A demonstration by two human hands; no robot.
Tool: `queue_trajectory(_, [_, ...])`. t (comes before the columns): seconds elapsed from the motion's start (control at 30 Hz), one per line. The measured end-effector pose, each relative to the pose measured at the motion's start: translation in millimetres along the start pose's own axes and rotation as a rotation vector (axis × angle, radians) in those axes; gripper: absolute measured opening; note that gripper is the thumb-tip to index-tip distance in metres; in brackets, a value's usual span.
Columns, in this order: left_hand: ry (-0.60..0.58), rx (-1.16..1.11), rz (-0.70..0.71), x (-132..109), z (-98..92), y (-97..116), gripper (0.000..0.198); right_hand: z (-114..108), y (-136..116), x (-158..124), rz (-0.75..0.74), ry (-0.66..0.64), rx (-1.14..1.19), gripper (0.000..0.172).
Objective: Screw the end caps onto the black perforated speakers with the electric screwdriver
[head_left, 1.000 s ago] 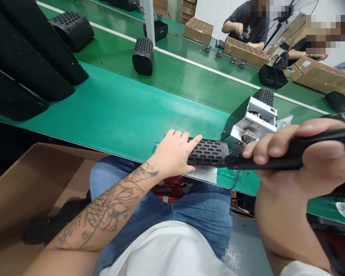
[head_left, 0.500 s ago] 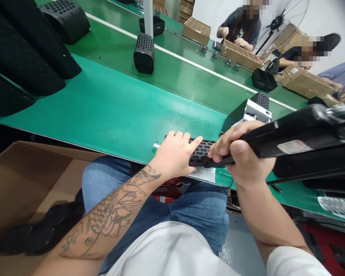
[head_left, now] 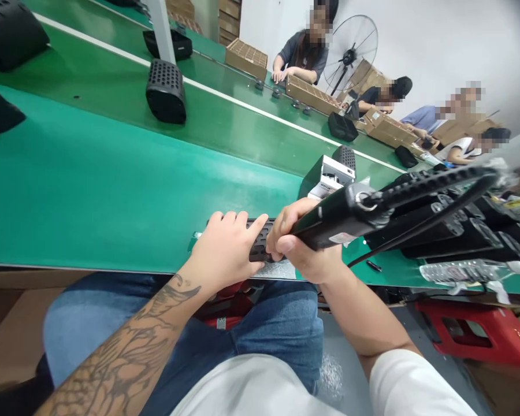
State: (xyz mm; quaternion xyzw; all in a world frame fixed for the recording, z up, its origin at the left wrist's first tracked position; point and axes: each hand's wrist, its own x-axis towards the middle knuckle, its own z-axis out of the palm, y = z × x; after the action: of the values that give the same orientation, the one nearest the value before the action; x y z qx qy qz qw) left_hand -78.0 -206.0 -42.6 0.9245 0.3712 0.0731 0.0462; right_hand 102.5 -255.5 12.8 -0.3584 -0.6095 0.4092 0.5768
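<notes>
A black perforated part [head_left: 258,249] lies at the near edge of the green table [head_left: 91,190]. Over its left end rests my left hand [head_left: 227,245], fingers spread, pressing on it from above. My right hand [head_left: 305,240] is wrapped round a black power tool [head_left: 329,216] with a cable at its rear end; the tool tilts down toward the perforated part. The tool's tip is hidden by my fingers. Just behind my right hand stands a black and white device [head_left: 331,176].
Black housings [head_left: 450,222] crowd the right side, with a plastic bottle [head_left: 463,270] in front. A perforated black unit [head_left: 165,92] stands farther back beside a white post [head_left: 161,32]. Several people sit across the table with cardboard boxes. A red stool [head_left: 481,332] is at right.
The view has turned right, bringing more people, the housings and the stool into sight. The tool's rear end has swung toward the camera. My left hand stays on the perforated part.
</notes>
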Motion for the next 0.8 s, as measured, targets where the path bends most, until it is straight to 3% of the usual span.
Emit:
queue_trajectory(0.1, [0.042,-0.002,-0.004,-1,5.3,-3,0.065,6,-5,3,0.048,-0.059,0.014,0.061])
queue_trajectory(0.27, [0.044,0.027,0.01,-2,10.9,-6,0.066,-5,-14,4,0.022,-0.031,0.071,0.051])
queue_trajectory(0.37, [0.033,0.06,0.011,-3,7.7,-2,0.083,-42,-18,10,-0.076,0.195,0.027,0.045])
queue_trajectory(0.47, [0.021,0.061,0.006,-3,5.0,4,0.092,-95,-14,23,-0.167,0.568,-0.316,0.038])
queue_trajectory(0.53, [0.02,0.046,0.012,-2,5.6,7,0.094,-127,-4,32,-0.186,0.715,-0.453,0.031])
queue_trajectory(0.63, [0.065,0.005,0.034,-3,9.1,8,0.093,-156,13,38,-0.179,0.764,-0.449,0.029])
queue_trajectory(0.8, [0.274,-0.243,0.13,-19,17.0,-19,0.071,-159,20,31,-0.144,0.738,-0.431,0.032])
